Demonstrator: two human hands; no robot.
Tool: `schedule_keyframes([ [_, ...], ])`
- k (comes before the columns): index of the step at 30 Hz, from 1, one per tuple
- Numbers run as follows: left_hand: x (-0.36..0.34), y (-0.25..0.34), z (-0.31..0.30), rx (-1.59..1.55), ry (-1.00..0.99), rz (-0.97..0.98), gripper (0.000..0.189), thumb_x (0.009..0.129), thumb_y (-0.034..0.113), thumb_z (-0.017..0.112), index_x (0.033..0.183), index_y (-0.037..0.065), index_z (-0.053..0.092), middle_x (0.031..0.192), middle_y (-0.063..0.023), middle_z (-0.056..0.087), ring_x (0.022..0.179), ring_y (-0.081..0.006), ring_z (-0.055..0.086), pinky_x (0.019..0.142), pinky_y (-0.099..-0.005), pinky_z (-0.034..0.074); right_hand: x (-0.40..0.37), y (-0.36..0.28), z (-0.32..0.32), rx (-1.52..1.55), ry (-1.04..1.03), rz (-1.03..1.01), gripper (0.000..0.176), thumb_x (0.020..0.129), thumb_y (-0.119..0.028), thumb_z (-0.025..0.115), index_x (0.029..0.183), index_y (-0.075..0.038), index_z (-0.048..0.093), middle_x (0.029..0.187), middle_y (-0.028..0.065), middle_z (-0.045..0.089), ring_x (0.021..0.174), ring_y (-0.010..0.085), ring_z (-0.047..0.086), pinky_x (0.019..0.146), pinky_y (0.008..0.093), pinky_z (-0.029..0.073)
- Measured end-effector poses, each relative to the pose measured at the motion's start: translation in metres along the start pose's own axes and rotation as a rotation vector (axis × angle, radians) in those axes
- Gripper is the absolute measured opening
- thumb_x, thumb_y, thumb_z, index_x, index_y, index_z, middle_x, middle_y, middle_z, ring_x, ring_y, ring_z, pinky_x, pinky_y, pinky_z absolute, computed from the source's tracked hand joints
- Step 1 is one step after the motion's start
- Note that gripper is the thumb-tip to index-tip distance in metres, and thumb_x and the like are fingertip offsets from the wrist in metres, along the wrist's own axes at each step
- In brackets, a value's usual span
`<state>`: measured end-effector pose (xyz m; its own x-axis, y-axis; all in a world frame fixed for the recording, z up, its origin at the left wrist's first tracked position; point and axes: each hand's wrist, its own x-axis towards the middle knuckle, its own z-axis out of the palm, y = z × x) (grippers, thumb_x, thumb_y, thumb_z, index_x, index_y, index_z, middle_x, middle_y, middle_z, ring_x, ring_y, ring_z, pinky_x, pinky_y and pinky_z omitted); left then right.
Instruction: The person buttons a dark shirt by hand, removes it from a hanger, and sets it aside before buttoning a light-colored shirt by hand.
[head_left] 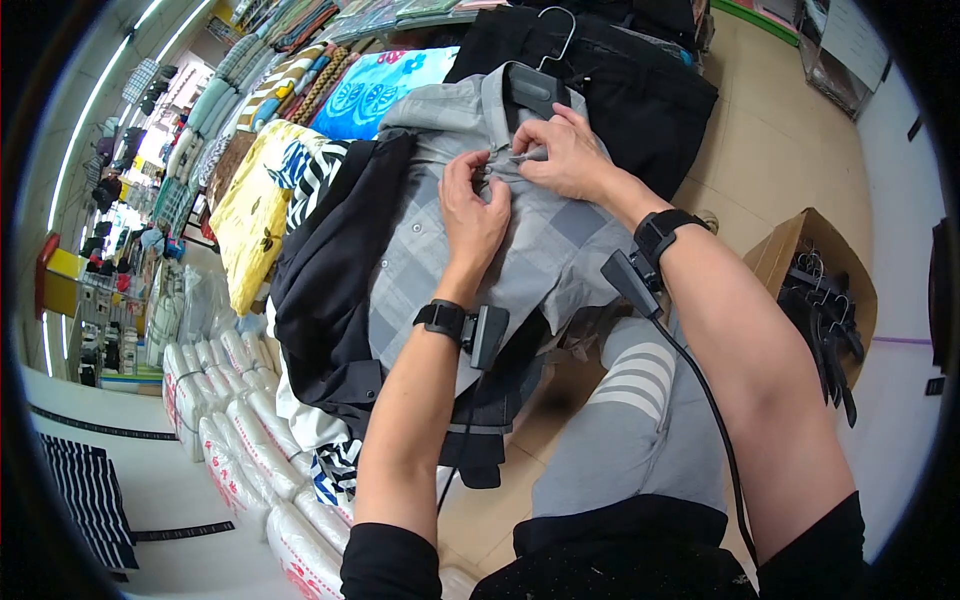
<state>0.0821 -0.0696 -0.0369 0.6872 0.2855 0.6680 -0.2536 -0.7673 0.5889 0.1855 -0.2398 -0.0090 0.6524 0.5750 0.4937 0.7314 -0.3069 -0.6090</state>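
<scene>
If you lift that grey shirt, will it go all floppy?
Probably floppy: the grey shirt drapes and wrinkles over the pile. Its hanger would likely hold the shoulders up. Looks light: left hand and right hand just pinch it.

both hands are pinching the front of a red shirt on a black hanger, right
Not quite. The head view shows the shirt is grey plaid, not red. The left hand and right hand do pinch its front just below the collar, and it is on a black hanger.
</scene>
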Motion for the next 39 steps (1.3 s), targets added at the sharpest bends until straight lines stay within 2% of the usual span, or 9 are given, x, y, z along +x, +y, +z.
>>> schedule_keyframes([
  [8,-0.005,0.006,-0.019,0.104,-0.035,0.026,0.024,0.093,0.013,0.078,0.114,0.004,0.074,0.109,-0.0117,0.069,0.099,-0.0258,0.067,0.088,-0.0389,0.055,-0.002,-0.002,-0.002,-0.007,-0.044,0.042,0.029,0.083,-0.031,0.067,0.102,-0.015,0.084,0.083,0.009,0.067,0.096,0.0231,0.066,0.134,0.044,0.02],
  [14,-0.003,0.012,-0.041,-0.025,-0.109,-0.199,0.018,0.098,0.017,0.077,0.11,0.003,0.079,0.099,-0.0089,0.075,0.084,-0.0162,0.071,0.078,-0.0318,0.057,-0.002,0.003,0.001,-0.033,-0.032,0.036,0.028,0.083,-0.03,0.067,0.1,-0.015,0.085,0.08,0.0084,0.063,0.095,0.0228,0.065,0.134,0.0444,0.019],
  [17,-0.014,-0.009,-0.03,-0.117,-0.029,-0.113,0.022,0.099,0.019,0.079,0.116,0.004,0.079,0.096,-0.0007,0.074,0.074,-0.0065,0.06,0.069,-0.0246,0.051,-0.001,0.0,-0.002,-0.03,-0.046,0.039,0.027,0.084,-0.029,0.067,0.099,-0.015,0.085,0.079,0.0081,0.062,0.095,0.0226,0.065,0.134,0.0447,0.02],
  [21,-0.003,-0.008,-0.028,-0.169,-0.111,-0.302,0.02,0.097,0.016,0.082,0.112,0.003,0.079,0.091,0.0043,0.072,0.075,-0.0018,0.057,0.068,-0.0206,0.047,-0.003,0.0,-0.002,-0.032,-0.045,0.036,0.026,0.084,-0.029,0.067,0.098,-0.016,0.085,0.08,0.0074,0.063,0.095,0.0219,0.065,0.134,0.0459,0.019],
  [26,-0.01,-0.015,-0.021,-0.314,-0.041,-0.287,0.018,0.097,0.014,0.082,0.11,0.003,0.078,0.092,0.0047,0.071,0.074,-0.0013,0.054,0.067,-0.0197,0.046,-0.003,0.006,-0.002,-0.033,-0.069,-0.008,0.022,0.084,-0.027,0.069,0.096,-0.017,0.084,0.08,0.0028,0.066,0.097,0.0199,0.066,0.134,0.0475,0.018],
  [27,-0.013,-0.013,-0.023,-0.317,-0.044,-0.281,0.017,0.097,0.014,0.081,0.11,0.003,0.078,0.092,0.0048,0.071,0.074,-0.0012,0.054,0.067,-0.0196,0.045,-0.003,0.005,-0.003,-0.027,-0.077,0.011,0.031,0.081,-0.035,0.069,0.098,-0.015,0.086,0.083,0.01,0.069,0.1,0.0243,0.067,0.134,0.0445,0.021],
  [33,-0.014,-0.011,-0.027,-0.335,-0.074,-0.347,0.017,0.096,0.014,0.08,0.108,0.003,0.077,0.093,0.0053,0.07,0.074,-0.0008,0.052,0.066,-0.0195,0.043,-0.006,-0.007,-0.014,-0.037,-0.159,-0.034,0.034,0.082,-0.04,0.072,0.102,-0.015,0.084,0.092,0.0096,0.073,0.104,0.0263,0.067,0.134,0.049,0.019],
  [36,-0.014,-0.016,-0.028,-0.379,-0.098,-0.379,0.017,0.096,0.015,0.08,0.107,0.003,0.076,0.093,0.0055,0.07,0.075,-0.0008,0.053,0.067,-0.0193,0.043,-0.006,-0.021,-0.013,-0.044,-0.098,-0.041,0.031,0.084,-0.036,0.073,0.102,-0.012,0.083,0.098,0.0087,0.074,0.107,0.0279,0.067,0.132,0.0502,0.024],
  [39,-0.013,-0.021,-0.028,-0.431,-0.116,-0.386,0.017,0.096,0.015,0.079,0.108,0.003,0.075,0.093,0.0056,0.069,0.076,-0.0011,0.054,0.069,-0.0191,0.044,-0.007,-0.039,0.003,-0.3,0.109,-0.303,0.026,0.085,-0.025,0.075,0.107,-0.011,0.08,0.099,0.0052,0.074,0.109,0.0263,0.066,0.125,0.0541,0.033],
])
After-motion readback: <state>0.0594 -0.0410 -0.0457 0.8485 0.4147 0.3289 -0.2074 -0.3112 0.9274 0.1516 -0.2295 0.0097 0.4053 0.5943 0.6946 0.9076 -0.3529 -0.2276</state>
